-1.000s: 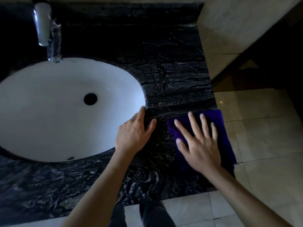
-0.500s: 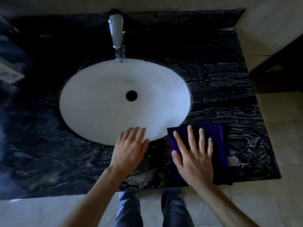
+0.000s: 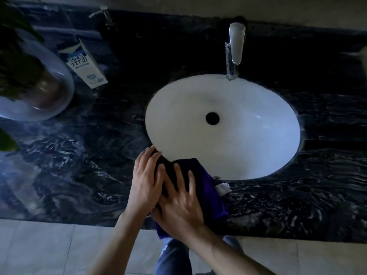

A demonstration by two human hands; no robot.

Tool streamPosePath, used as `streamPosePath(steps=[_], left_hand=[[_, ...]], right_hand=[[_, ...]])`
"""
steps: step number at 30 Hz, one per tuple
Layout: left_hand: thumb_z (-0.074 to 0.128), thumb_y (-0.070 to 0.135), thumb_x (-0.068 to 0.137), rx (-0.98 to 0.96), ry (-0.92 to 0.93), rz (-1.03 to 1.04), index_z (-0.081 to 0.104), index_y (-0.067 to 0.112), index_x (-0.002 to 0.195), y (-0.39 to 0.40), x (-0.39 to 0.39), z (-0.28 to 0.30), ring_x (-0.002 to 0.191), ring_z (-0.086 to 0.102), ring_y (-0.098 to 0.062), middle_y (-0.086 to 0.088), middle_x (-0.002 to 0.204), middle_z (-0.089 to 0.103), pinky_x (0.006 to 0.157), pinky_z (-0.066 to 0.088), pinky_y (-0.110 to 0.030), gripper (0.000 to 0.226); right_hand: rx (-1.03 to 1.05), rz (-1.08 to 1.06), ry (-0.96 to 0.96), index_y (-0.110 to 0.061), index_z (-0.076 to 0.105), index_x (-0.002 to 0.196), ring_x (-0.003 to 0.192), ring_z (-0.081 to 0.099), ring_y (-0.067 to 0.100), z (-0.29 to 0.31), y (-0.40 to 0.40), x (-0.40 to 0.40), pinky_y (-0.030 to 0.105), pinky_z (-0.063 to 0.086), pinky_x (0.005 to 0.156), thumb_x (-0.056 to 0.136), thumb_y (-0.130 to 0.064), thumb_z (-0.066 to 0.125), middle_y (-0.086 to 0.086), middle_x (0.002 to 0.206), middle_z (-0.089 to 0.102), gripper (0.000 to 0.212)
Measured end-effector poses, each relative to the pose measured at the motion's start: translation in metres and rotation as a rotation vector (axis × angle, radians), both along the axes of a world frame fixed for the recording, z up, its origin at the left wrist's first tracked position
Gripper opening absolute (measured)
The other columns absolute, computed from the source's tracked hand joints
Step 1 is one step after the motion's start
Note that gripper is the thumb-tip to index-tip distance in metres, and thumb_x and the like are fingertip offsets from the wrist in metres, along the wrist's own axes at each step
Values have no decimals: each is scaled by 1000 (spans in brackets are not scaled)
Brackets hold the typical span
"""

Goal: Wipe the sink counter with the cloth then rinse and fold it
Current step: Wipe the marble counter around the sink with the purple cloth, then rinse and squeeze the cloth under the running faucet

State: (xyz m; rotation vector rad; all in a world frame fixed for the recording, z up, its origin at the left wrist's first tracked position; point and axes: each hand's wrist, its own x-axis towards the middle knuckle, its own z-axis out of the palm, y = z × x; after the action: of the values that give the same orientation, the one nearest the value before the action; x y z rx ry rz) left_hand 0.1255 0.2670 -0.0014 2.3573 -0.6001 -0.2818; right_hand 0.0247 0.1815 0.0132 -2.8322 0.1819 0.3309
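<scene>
Hidden under the right hand (image 3: 179,203): most of the purple cloth (image 3: 210,193), with only its far edge, right side and a near corner past the wrist showing. Hard to make out in the dim light: how the cloth is folded, and where its dark far part ends against the stone. Cut off at the left edge: a round glass bowl (image 3: 59,92) holding a leafy plant (image 3: 14,56). Blurred beyond reading: the print on a white and blue carton (image 3: 85,64) standing just right of the bowl.

Right fingers (image 3: 191,183) straight and spread, flat on the cloth. Left hand (image 3: 146,181) flat just beside it, fingers straight and close together, tips at the sink's near rim, thumb side lapping onto the cloth's left edge. Cloth on the tabletop (image 3: 297,195) at the near rim of the sink (image 3: 248,155), a white tag (image 3: 223,188) sticking out on its right.

Black marble tabletop with pale veins. White oval sink, dark drain hole, chrome tap (image 3: 235,44) at the far rim. Pale floor tiles (image 3: 39,251) below, jeans visible between the forearms.
</scene>
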Motion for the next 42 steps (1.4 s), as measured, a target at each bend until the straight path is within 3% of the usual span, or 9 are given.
streamPosePath(steps=[4, 7, 10, 17, 22, 29, 38, 40, 42], left_hand=[[39, 34, 100, 113, -86, -35, 56, 8, 136, -14, -11, -1, 145, 33, -29, -12, 150, 47, 117, 30, -47, 47], [42, 33, 99, 177, -117, -115, 58, 7, 132, -43, -32, 0, 139, 41, -36, -17, 145, 52, 114, 33, -52, 45], [41, 37, 99, 282, -138, -268, 58, 8, 134, -88, -59, -2, 137, 46, -37, -18, 145, 54, 112, 37, -53, 48], [29, 52, 101, 425, -76, -368, 47, 15, 143, -186, -96, -4, 138, 46, -34, -14, 149, 50, 111, 38, -53, 59], [29, 59, 99, 530, -88, -379, 41, 17, 147, -208, -102, -6, 139, 43, -34, -14, 150, 49, 109, 40, -51, 65], [30, 63, 95, 550, -106, -306, 41, 16, 148, -213, -100, -7, 136, 47, -32, -11, 147, 52, 107, 42, -49, 72], [25, 64, 97, 531, -68, -292, 40, 18, 149, -213, -102, -6, 136, 48, -26, -6, 148, 52, 107, 45, -44, 71], [25, 62, 97, 434, 11, -254, 37, 21, 150, -213, -98, -3, 136, 48, -22, -1, 149, 50, 105, 45, -40, 68], [36, 54, 100, 175, 226, -71, 36, 22, 149, -222, -83, 10, 129, 52, -21, 0, 146, 51, 100, 47, -38, 58]], right_hand=[[7, 25, -40, -38, 41, 148, 152, 26, 35, -3, -24, -23, 59, 20, 121, 97, -53, 43, 1, 161, 37, 53], [-55, -34, -2, -50, 34, 149, 154, 21, 33, -7, -67, -68, 59, 19, 121, 100, -58, 39, -3, 166, 28, 50], [-127, -117, 9, -50, 34, 150, 154, 21, 32, -12, -115, -106, 60, 22, 120, 98, -58, 42, -1, 166, 27, 53], [-175, -389, 20, -48, 32, 152, 154, 22, 33, -12, -210, -169, 63, 20, 120, 99, -56, 39, 1, 167, 24, 54], [-254, -505, 3, -46, 31, 153, 154, 21, 34, -14, -309, -157, 62, 18, 121, 98, -55, 39, 2, 168, 21, 56], [-304, -516, -19, -48, 17, 156, 155, 14, 33, -22, -417, -82, 60, 13, 122, 98, -56, 33, 0, 170, 14, 61], [-311, -519, -43, -45, 11, 158, 155, 12, 35, -27, -434, -65, 62, 13, 122, 99, -56, 29, 3, 170, 12, 62], [-311, -514, -39, -44, 11, 158, 156, 12, 35, -27, -433, -65, 61, 13, 122, 99, -56, 28, 4, 170, 12, 62], [-317, -507, -42, -43, 11, 159, 156, 11, 34, -27, -432, -66, 61, 12, 123, 99, -57, 26, 4, 170, 11, 63]])
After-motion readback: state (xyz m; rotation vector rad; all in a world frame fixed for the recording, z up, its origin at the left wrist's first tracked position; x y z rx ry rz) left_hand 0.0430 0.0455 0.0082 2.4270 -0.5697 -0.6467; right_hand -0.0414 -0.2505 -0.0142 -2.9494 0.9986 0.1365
